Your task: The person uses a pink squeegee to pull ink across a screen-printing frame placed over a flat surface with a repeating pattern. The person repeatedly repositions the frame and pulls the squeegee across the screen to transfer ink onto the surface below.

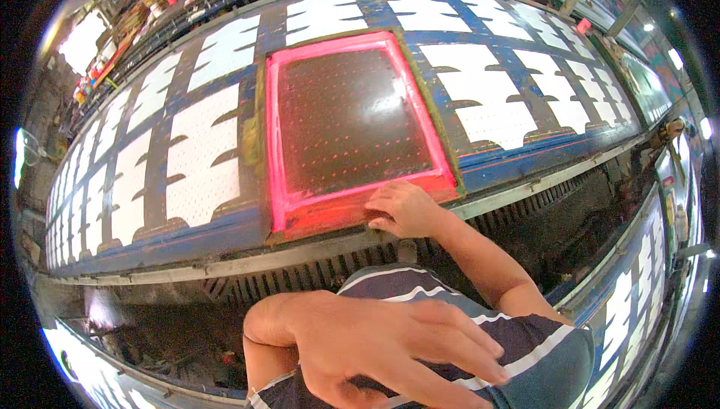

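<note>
My right hand (403, 209) rests flat, fingers loosely curled, on the near rail of the pink-framed printing screen (352, 120), gripping nothing I can make out. The screen lies at twelve o'clock from me on the long blue table (225, 233), its long axis running away from my body. My left hand (390, 353) hovers open and empty near my striped shirt (525, 334), well apart from the frame. White printed pieces (202, 154) lie at nine and three o'clock; the table's metal edge (315, 251) runs just below the frame.
</note>
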A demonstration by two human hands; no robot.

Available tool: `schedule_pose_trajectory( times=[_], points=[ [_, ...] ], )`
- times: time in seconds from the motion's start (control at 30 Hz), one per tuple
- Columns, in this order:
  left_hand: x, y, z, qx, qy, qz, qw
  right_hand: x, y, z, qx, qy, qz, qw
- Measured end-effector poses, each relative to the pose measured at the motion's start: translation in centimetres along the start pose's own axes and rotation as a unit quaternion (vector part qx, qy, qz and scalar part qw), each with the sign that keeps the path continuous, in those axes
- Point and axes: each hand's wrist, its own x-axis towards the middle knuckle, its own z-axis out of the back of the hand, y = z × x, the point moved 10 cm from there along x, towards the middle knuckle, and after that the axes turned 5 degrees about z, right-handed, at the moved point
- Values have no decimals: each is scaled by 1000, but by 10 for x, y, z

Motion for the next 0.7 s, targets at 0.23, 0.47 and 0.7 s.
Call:
schedule_pose_trajectory(
  times=[0.23, 0.47, 0.7],
  points=[
    [-137, 106, 137, 180, -564, 265, 761, -98, -93, 97, -2, -160, -108, 981],
    [-337, 81, 183, 438, -698, 391, 410, -153, -184, 109, -7, -213, -262, 941],
    [-453, 44, 249, 531, -688, 448, 210, -131, -220, 66, 68, -158, -367, 914]
  ],
)
